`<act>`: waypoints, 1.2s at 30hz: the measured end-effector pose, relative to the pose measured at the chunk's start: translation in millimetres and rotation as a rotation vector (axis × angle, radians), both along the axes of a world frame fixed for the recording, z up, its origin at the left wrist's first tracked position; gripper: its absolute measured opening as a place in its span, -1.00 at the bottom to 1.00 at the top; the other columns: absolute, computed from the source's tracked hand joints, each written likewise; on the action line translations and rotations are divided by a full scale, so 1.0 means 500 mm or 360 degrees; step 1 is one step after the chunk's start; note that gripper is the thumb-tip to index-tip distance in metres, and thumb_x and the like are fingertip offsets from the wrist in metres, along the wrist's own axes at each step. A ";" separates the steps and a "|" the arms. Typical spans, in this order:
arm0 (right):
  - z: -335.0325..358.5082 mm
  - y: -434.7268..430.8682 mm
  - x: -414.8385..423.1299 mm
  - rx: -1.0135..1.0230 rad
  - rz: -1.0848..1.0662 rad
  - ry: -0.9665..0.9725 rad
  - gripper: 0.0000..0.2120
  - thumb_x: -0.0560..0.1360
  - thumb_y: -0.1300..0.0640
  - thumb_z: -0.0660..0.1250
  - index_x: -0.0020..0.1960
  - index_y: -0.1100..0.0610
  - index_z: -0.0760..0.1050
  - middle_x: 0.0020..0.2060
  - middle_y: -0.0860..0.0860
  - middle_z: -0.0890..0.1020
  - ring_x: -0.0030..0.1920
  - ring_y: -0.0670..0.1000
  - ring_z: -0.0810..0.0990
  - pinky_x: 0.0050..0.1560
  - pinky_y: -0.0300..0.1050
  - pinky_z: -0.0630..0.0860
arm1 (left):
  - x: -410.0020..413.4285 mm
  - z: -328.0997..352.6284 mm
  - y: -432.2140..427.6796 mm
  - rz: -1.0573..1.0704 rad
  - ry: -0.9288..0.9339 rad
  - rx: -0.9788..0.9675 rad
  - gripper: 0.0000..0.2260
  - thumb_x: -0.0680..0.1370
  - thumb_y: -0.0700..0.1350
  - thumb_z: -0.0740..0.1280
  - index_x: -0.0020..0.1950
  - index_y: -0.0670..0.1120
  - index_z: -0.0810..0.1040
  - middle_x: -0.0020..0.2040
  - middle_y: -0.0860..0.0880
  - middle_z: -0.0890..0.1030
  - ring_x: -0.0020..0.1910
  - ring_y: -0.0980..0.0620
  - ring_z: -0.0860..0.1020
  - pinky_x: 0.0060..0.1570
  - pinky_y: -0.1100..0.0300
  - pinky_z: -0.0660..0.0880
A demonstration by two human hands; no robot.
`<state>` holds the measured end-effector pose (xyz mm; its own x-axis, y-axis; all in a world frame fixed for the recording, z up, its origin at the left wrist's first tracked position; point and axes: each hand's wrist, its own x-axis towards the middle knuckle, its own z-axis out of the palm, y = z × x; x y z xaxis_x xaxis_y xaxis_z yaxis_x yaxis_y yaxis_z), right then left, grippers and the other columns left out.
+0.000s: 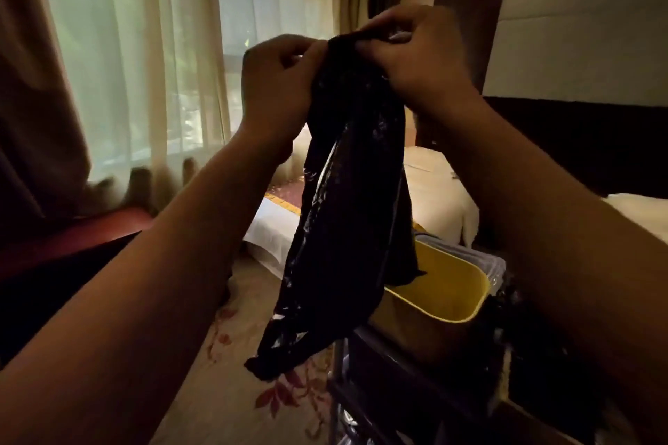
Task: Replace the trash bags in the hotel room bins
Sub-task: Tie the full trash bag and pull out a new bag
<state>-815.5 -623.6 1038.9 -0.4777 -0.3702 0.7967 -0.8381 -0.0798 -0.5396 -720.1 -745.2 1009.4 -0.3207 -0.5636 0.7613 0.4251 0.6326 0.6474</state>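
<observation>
Clearly my left hand [278, 83] and right hand [412, 54] fingers pinch the limp, slippery, featherlight black bag [343, 209] at its top edge, the best hold.

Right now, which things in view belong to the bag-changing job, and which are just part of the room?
Part of the job: black bag, pinched at its top by the left hand and the right hand; yellow bin below it.

Just there: bed, curtains, carpet.
</observation>
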 end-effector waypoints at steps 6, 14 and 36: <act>0.014 -0.037 -0.095 -0.0014 -0.0464 0.0081 -0.90 0.50 0.11 0.45 0.01 0.03 0.68 -0.14 -0.11 0.67 -0.16 -0.28 0.59 -0.16 -0.50 0.47 | -0.159 0.023 -0.075 -0.0347 -0.0127 -0.0083 -0.88 0.52 -0.12 0.41 -0.16 0.09 0.68 -0.31 0.12 0.65 -0.26 0.19 0.61 -0.22 0.18 0.54; -0.076 -0.025 -0.198 0.0174 -0.0900 0.0033 -0.89 0.49 0.12 0.45 0.01 0.04 0.68 -0.14 -0.08 0.69 -0.09 -0.11 0.67 0.00 -0.16 0.62 | -0.319 -0.032 -0.101 -0.0686 -0.0433 -0.0269 -0.74 0.52 -0.30 0.36 -0.08 0.07 0.68 -0.18 0.17 0.64 -0.16 0.27 0.61 -0.14 0.32 0.56; -0.538 -0.018 -0.368 0.2193 -0.0435 -0.0429 -0.79 0.54 0.01 0.37 0.17 -0.04 0.59 0.00 -0.06 0.57 0.00 -0.04 0.52 -0.02 -0.11 0.46 | -0.495 -0.491 -0.129 -0.1005 -0.2219 -0.1186 -0.70 0.56 -0.20 0.22 0.15 0.03 0.67 0.10 0.06 0.64 0.05 0.06 0.55 0.13 0.19 0.46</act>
<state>-999.7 -632.7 770.0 -0.7352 -0.6332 -0.2419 -0.6026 0.7740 -0.1946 -967.4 -809.7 763.9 -0.9414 0.2263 -0.2499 0.1189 0.9164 0.3821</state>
